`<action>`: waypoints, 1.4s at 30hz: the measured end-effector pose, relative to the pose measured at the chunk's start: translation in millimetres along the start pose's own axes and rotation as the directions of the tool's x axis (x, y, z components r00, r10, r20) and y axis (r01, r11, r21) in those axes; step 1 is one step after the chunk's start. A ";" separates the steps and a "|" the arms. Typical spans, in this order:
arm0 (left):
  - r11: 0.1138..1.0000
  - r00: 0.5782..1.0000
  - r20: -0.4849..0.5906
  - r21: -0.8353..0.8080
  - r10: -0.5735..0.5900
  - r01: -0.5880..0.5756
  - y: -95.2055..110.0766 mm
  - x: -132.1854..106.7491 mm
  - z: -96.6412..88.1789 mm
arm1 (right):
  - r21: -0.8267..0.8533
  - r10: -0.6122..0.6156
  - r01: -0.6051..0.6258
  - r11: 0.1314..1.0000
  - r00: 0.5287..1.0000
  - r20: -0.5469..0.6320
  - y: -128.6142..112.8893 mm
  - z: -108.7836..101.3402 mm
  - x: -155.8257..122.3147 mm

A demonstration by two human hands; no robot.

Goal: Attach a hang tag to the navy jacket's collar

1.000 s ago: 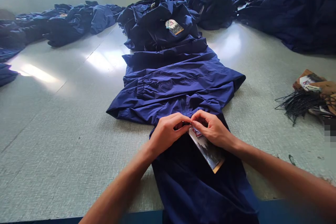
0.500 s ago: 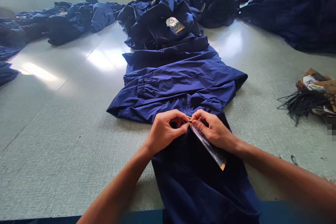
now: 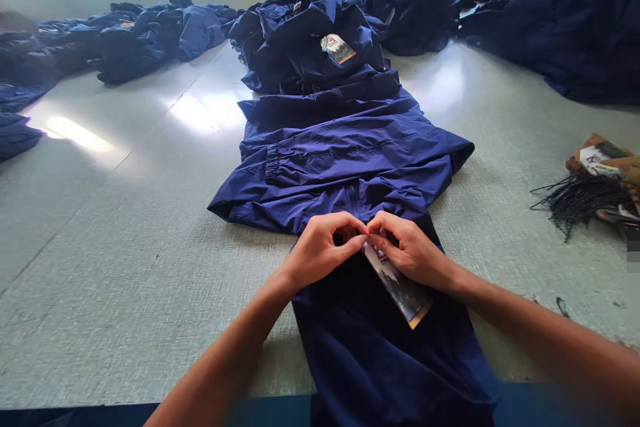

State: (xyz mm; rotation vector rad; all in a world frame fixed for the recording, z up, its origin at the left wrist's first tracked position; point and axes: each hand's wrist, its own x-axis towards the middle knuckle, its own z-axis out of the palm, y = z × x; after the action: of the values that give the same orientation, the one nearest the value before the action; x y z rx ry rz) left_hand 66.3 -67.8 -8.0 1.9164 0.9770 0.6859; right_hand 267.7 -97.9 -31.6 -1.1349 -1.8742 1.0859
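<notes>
- Grey speckled worktable [image 3: 125, 267] runs out ahead of me, with a navy nylon jacket [image 3: 320, 160] lying lengthwise on it and its zip [image 3: 353, 200] running down towards my hands.
- Hang tag [image 3: 397, 287] lies on the jacket, its top end between my 2 hands.
- My left hand [image 3: 323, 250] and right hand [image 3: 410, 250] are curled and clenched, fingertips pinched together at the tag's top end; what they grip is hidden.
- I judge this the tag-fastening step; it calls for a fine, steady pinch.
- Further out: a folded jacket [image 3: 305, 40], navy jacket heaps [image 3: 140, 40], and black cords [image 3: 575, 199] beside cardboard tags [image 3: 600, 160].
</notes>
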 end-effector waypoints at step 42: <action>0.938 0.962 -0.149 0.298 0.230 -0.178 -22.1 4.4 5.2 | -0.212 0.171 -0.109 0.971 0.938 0.301 -11.0 -34.3 -4.7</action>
State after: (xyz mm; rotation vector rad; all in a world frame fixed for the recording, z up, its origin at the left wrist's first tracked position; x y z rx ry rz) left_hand 64.5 -59.2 -29.3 2.2610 1.0410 0.8951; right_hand 295.1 -94.8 -7.9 -1.2800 -2.2152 1.2486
